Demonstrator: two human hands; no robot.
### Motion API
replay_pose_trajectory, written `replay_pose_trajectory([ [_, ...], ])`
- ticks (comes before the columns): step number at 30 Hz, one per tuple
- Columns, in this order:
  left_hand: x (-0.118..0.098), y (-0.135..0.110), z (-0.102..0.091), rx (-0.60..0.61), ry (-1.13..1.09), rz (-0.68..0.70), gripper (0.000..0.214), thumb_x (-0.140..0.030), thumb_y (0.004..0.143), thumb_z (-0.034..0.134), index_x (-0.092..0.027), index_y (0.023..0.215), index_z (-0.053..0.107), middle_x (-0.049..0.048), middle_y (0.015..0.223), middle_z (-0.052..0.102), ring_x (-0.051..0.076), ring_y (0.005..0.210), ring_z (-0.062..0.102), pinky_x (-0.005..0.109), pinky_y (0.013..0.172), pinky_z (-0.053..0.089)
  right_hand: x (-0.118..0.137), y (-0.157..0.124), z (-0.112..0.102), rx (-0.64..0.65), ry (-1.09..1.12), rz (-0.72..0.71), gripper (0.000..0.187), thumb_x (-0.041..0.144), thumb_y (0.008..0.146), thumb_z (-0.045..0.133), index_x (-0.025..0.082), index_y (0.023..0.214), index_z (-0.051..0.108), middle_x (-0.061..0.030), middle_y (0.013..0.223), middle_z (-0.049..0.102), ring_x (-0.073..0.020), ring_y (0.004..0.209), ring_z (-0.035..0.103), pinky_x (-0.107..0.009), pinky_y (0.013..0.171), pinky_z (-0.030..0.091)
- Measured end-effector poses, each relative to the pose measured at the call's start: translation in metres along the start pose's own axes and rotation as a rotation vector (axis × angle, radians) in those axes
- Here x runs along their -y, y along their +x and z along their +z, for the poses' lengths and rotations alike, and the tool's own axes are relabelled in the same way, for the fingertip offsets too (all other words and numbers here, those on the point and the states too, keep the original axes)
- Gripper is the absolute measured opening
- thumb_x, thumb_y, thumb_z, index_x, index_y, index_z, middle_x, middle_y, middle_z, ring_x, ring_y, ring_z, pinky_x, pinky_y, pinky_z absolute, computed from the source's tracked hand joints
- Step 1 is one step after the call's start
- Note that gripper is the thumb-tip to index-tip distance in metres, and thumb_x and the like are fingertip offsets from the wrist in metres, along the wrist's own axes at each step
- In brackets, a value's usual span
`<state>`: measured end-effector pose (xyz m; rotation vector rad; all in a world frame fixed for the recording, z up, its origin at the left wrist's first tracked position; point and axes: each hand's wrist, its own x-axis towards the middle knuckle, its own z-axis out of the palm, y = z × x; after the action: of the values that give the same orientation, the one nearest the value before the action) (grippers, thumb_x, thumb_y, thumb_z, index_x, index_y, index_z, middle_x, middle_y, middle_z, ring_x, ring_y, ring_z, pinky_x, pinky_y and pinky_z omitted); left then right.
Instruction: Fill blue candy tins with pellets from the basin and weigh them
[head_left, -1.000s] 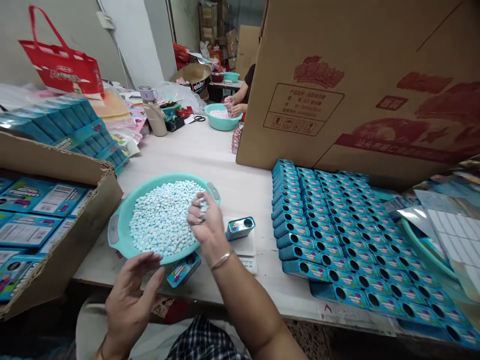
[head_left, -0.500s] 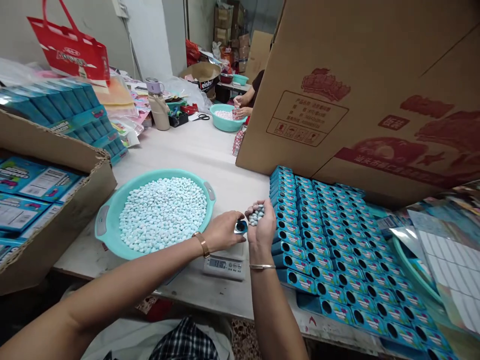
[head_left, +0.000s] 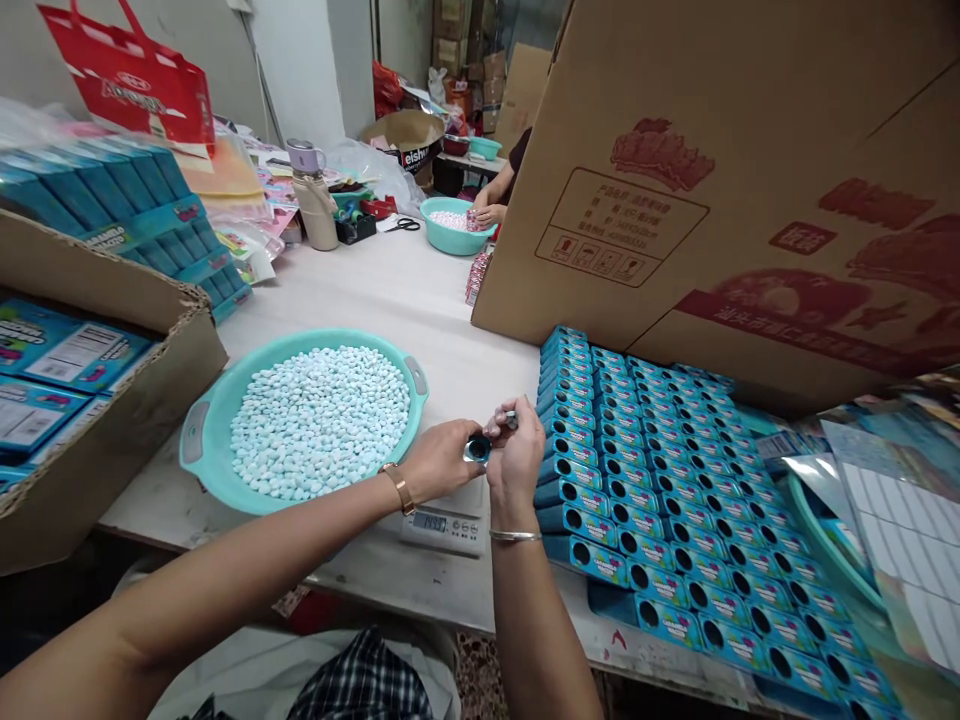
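My left hand (head_left: 439, 462) is closed round a small blue tin (head_left: 477, 449) that stands on a digital scale (head_left: 444, 525). The tin's round opening faces me. My right hand (head_left: 517, 450) is curled right beside that opening, with a few pale candies (head_left: 508, 421) showing at its fingertips. A teal basin (head_left: 196, 440) heaped with white and pale blue candies (head_left: 319, 420) sits just left of my hands. Rows of several blue tins (head_left: 660, 480) with round openings lie on the table to the right.
A big cardboard carton (head_left: 720, 190) stands behind the tins. An open cardboard box (head_left: 112, 400) with blue packs is at the left, with stacked blue boxes (head_left: 112, 210) behind. Far across the table another person's hands (head_left: 486, 208) work at a second teal basin (head_left: 450, 240).
My right hand left the basin with a handful of candies and came to the tin on the scale. My left hand reached over and took hold of the tin. The heap in my right hand has shrunk.
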<state>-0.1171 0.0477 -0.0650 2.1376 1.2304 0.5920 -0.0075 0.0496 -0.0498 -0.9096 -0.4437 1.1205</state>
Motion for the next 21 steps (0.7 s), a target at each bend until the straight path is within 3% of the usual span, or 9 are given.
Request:
replay_pose_trajectory([
  [3, 0.0, 0.0, 0.001, 0.009, 0.03, -0.003, 0.038, -0.026, 0.073, 0.068, -0.018, 0.111, 0.063, 0.0087, 0.106, 0.07, 0.026, 0.097, 0.066, 0.032, 0.082, 0.05, 0.004, 0.005, -0.002, -0.017, 0.04, 0.041, 0.023, 0.038, 0.08, 0.057, 0.019, 0.071, 0.049, 0.0075, 0.058, 0.045, -0.0042, 0.043, 0.036, -0.018, 0.043, 0.03],
  [6, -0.004, -0.001, -0.012, 0.044, 0.037, -0.007, 0.057, -0.032, 0.069, 0.074, -0.015, 0.121, 0.058, 0.0128, 0.119, 0.066, 0.029, 0.108, 0.062, 0.037, 0.091, 0.049, 0.018, 0.009, -0.011, -0.008, 0.146, 0.14, 0.022, 0.036, 0.081, 0.055, 0.02, 0.069, 0.045, 0.0092, 0.058, 0.038, -0.0038, 0.04, 0.03, -0.017, 0.041, 0.028],
  [9, -0.006, -0.011, -0.046, 0.017, -0.011, -0.004, 0.074, -0.041, 0.068, 0.077, -0.014, 0.132, 0.051, 0.0153, 0.134, 0.056, 0.031, 0.122, 0.054, 0.042, 0.103, 0.043, 0.036, 0.005, -0.028, 0.026, 0.257, 0.194, 0.02, 0.03, 0.084, 0.051, 0.021, 0.068, 0.043, 0.0093, 0.058, 0.033, -0.0042, 0.04, 0.029, -0.017, 0.04, 0.028],
  [12, 0.0, -0.028, -0.088, -0.097, -0.09, -0.029, 0.067, -0.047, 0.075, 0.071, -0.017, 0.132, 0.052, 0.0111, 0.134, 0.056, 0.028, 0.123, 0.053, 0.043, 0.104, 0.043, 0.049, -0.008, -0.049, 0.02, 0.345, 0.19, 0.018, 0.027, 0.086, 0.049, 0.021, 0.069, 0.047, 0.0084, 0.06, 0.033, -0.0043, 0.042, 0.031, -0.017, 0.042, 0.031],
  [15, 0.012, -0.05, -0.116, -0.189, -0.114, -0.084, 0.057, -0.046, 0.078, 0.069, -0.019, 0.127, 0.057, 0.0073, 0.127, 0.062, 0.027, 0.115, 0.058, 0.041, 0.099, 0.047, 0.053, -0.022, -0.067, -0.023, 0.34, 0.182, 0.018, 0.026, 0.086, 0.05, 0.021, 0.07, 0.049, 0.0078, 0.061, 0.033, -0.0051, 0.043, 0.031, -0.018, 0.041, 0.032],
  [18, 0.023, -0.067, -0.124, -0.215, -0.128, -0.162, 0.052, -0.044, 0.08, 0.067, -0.02, 0.125, 0.059, 0.0045, 0.121, 0.065, 0.026, 0.109, 0.061, 0.041, 0.097, 0.049, 0.047, -0.029, -0.077, -0.063, 0.311, 0.194, 0.018, 0.027, 0.087, 0.051, 0.022, 0.069, 0.049, 0.0074, 0.061, 0.033, -0.0062, 0.042, 0.03, -0.019, 0.04, 0.031],
  [21, 0.028, -0.075, -0.118, -0.18, -0.126, -0.177, 0.051, -0.045, 0.08, 0.066, -0.021, 0.124, 0.06, 0.0043, 0.119, 0.066, 0.027, 0.107, 0.062, 0.041, 0.095, 0.05, 0.04, -0.03, -0.081, -0.096, 0.362, 0.244, 0.019, 0.028, 0.088, 0.05, 0.021, 0.07, 0.05, 0.0074, 0.061, 0.034, -0.0054, 0.042, 0.031, -0.018, 0.04, 0.031],
])
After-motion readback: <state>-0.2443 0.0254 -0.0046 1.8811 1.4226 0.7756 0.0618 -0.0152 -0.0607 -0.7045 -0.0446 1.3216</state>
